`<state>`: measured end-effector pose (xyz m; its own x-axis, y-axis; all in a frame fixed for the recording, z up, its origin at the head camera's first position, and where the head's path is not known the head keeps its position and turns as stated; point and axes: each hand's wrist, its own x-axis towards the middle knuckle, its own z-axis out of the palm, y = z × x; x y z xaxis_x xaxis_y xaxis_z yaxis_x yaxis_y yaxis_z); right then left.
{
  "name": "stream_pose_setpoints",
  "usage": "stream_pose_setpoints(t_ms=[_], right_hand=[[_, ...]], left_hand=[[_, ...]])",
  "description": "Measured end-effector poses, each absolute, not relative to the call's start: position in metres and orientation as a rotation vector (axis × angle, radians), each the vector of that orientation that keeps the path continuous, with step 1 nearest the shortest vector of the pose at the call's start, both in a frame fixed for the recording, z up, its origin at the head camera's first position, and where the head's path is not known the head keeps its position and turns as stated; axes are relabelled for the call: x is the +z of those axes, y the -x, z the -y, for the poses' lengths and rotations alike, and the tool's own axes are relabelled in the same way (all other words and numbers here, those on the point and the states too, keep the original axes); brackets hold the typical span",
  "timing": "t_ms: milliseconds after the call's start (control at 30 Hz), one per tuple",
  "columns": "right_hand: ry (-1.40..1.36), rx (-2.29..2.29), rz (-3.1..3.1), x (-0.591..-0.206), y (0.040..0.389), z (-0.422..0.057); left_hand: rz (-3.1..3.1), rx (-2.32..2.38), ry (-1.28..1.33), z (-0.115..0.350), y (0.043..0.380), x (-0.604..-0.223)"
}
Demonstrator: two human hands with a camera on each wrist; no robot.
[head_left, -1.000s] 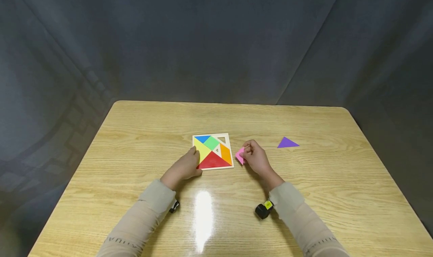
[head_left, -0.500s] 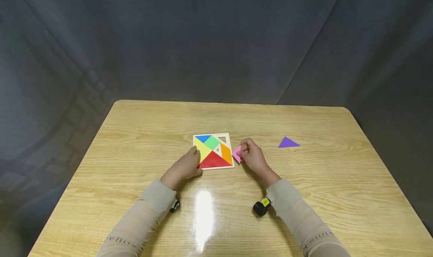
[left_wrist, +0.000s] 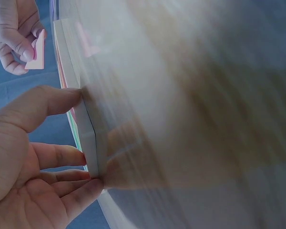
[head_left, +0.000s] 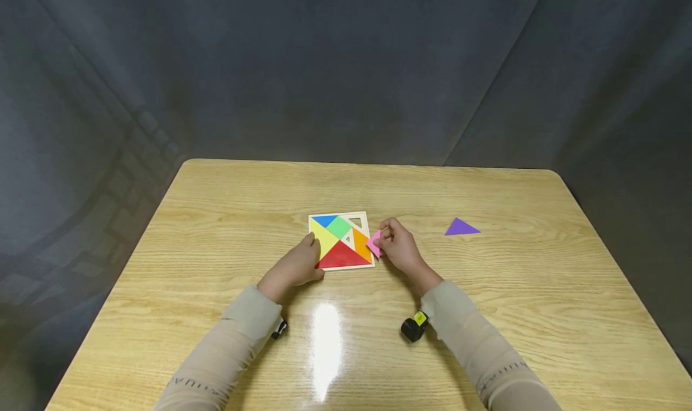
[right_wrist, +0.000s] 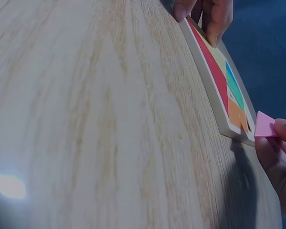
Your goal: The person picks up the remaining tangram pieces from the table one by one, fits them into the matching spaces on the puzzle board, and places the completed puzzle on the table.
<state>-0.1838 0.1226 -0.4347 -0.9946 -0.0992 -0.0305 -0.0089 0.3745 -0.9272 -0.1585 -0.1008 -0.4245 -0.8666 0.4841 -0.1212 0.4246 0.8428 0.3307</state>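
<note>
A square tangram tray (head_left: 364, 220) with a pale rim lies on the table. Blue (head_left: 325, 220), green, yellow, red (head_left: 342, 256) and orange pieces (head_left: 361, 245) sit in it; two gaps show the bare base with small cutouts. My left hand (head_left: 294, 263) grips the tray's left side, thumb at the near corner and fingers along the edge. Between thumb and fingers of my right hand (head_left: 402, 247) is a pink triangle piece (right_wrist: 264, 126), tilted and raised above the tray's right edge, close to the orange piece. Its far part is hidden by the fingers.
A purple triangle piece (head_left: 461, 226) lies flat on the wooden table (head_left: 243, 200), right of the right hand. Dark cloth (head_left: 346, 68) hangs behind and at the sides. Black wrist cameras (head_left: 414, 328) hang under both sleeves.
My right hand has moved left with the pink triangle, from beside the tray to over its right edge. The left hand has kept its grip on the tray.
</note>
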Motion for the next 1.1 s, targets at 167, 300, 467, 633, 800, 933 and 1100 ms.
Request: stream_pose_setpoints(t_ms=[167, 300, 467, 633, 800, 933, 1100], right_hand=[[0.103, -1.674, -2.557, -0.434, 0.185, -0.121], [0.108, -1.668, -2.551, -0.435, 0.186, -0.12], [0.138, -1.701, -2.537, -0.436, 0.187, -0.118], [0.143, -1.719, -2.523, -0.438, 0.189, -0.114], [0.139, -1.698, -2.532, -0.437, 0.189, -0.11], [0.133, -1.682, -2.512, -0.436, 0.189, -0.106], [0.145, -1.665, -2.513, -0.438, 0.189, -0.103]], left_hand=[[-2.819, 0.425, -0.705, 0.1, 0.158, -0.425], [-2.824, 0.417, -0.715, 0.1, 0.158, -0.425], [-2.822, 0.414, -0.709, 0.1, 0.158, -0.425], [-2.817, 0.412, -0.701, 0.1, 0.158, -0.425], [-2.816, 0.412, -0.704, 0.101, 0.158, -0.427], [-2.819, 0.4, -0.712, 0.101, 0.158, -0.428], [-2.821, 0.411, -0.723, 0.102, 0.158, -0.428]])
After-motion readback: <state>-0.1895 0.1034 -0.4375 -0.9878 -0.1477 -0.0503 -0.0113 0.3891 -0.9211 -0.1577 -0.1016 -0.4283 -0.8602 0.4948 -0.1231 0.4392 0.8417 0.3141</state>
